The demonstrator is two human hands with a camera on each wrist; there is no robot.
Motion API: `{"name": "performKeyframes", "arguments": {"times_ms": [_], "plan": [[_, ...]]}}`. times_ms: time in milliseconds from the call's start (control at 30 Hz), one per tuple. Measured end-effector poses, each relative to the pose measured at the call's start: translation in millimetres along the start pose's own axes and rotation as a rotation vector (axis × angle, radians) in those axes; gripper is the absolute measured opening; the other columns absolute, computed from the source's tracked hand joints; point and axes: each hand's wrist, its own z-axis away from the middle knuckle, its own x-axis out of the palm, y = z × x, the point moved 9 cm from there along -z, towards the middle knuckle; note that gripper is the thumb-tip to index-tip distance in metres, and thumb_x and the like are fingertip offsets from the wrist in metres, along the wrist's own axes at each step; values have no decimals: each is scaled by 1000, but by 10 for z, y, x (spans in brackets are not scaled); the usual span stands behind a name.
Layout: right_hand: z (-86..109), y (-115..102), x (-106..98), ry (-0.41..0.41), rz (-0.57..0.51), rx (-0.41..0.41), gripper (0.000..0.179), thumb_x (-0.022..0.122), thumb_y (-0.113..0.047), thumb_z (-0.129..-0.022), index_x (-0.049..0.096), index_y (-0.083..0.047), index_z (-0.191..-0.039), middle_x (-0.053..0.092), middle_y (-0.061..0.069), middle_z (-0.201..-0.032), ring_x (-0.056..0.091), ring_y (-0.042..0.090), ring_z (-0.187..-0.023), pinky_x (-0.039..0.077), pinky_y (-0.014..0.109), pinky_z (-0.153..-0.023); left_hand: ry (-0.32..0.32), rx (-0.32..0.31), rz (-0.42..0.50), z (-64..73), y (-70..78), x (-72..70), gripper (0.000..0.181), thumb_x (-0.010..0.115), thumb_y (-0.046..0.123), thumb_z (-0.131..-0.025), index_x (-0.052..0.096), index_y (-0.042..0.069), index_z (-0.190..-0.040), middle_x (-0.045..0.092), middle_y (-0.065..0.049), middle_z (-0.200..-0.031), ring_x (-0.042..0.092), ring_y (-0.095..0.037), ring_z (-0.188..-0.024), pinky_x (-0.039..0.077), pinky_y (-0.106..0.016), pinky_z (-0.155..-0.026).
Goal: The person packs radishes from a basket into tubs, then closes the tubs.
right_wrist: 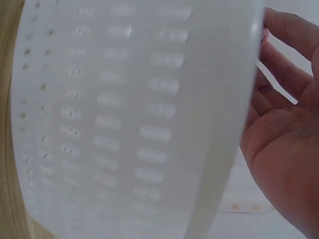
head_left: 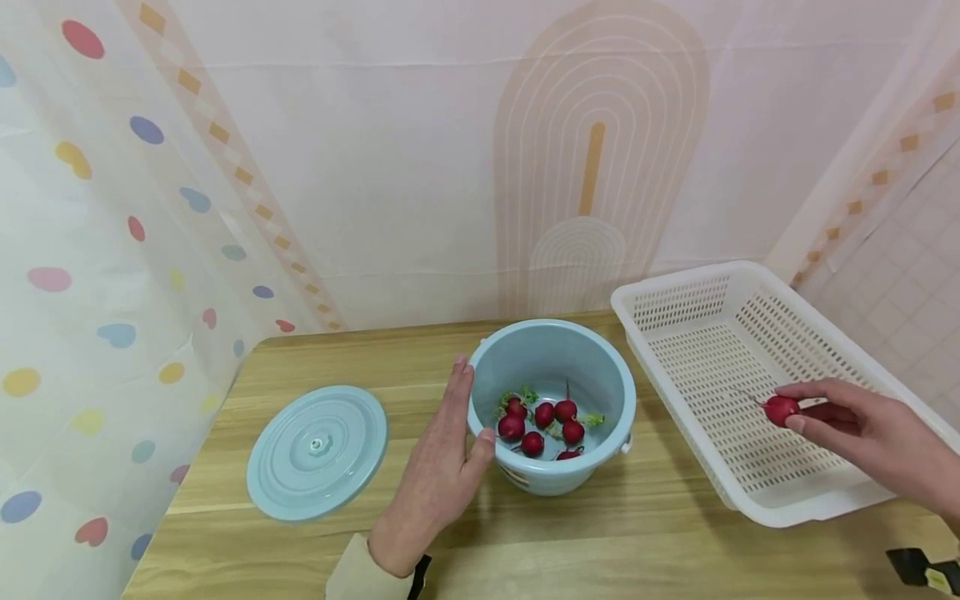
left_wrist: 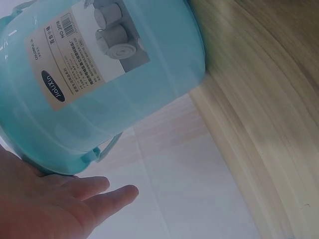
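Note:
A light blue bucket (head_left: 551,333) stands on the table with several red radishes (head_left: 544,414) on its bottom, some with green leaves. My left hand (head_left: 442,462) rests along the bucket's left rim, fingers straight; in the left wrist view the same hand (left_wrist: 55,199) lies at the rim beside the labelled wall. Over the white basket (head_left: 675,417), my right hand (head_left: 862,425) pinches one radish (head_left: 782,410) between thumb and fingers, its thin root pointing left. The basket wall (right_wrist: 124,124) hides most of that radish in the right wrist view.
A round light blue lid (head_left: 317,452) lies flat on the wooden table (head_left: 420,358), left of the bucket. The basket stands at the right, close to the bucket. Behind the table hangs a patterned curtain (head_left: 390,167).

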Motion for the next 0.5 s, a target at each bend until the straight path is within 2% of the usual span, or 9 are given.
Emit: {"name": "performKeyframes", "arguments": {"times_ms": [233, 500], "plan": [[5, -211, 25, 36, -45, 10, 31, 70, 6, -93, 67, 1, -123, 68, -19, -105, 69, -4, -88, 53, 8, -72, -3, 2, 1, -3, 4, -5, 73, 45, 36, -105, 17, 6, -166, 12, -7, -173, 26, -28, -155, 35, -55, -117], [-45, -571, 53, 103, -69, -72, 37, 71, 11, -90, 69, -2, -124, 69, -15, -110, 69, -4, -89, 53, 8, -76, 0, 8, 12, -1, 17, -14, 74, 44, 37, -105, 18, 5, -166, 9, -4, -174, 25, -27, -155, 34, -54, -118]]}}
